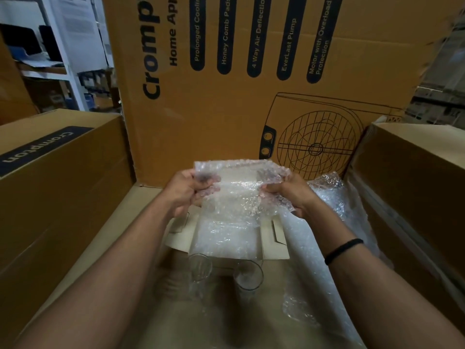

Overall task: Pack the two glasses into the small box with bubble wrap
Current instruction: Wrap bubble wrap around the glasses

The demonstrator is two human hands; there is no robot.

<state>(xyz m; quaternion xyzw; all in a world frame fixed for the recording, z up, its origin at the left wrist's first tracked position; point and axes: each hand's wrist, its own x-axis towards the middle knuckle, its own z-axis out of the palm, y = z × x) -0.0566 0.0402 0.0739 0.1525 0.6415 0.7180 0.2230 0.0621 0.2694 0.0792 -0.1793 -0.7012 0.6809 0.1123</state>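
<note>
Step in hand: you are spreading a bubble wrap sheet [234,210] between both grips. Your left grip [191,190] and right grip [289,195] are each pinching an upper corner. Below them the small box [274,238] is lying open. Nearer you, the left glass [198,269] and right glass [247,275] are standing unwrapped. The next move probably calls for lowering the sheet around one glass.

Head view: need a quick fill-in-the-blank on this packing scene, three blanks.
1. The left hand and right hand grip a sheet of ____ over the small box.
2. ____ glasses stand unwrapped, nearer the person than the box.
3. The black band is on the ____ wrist.
Missing: bubble wrap; two; right.
</note>
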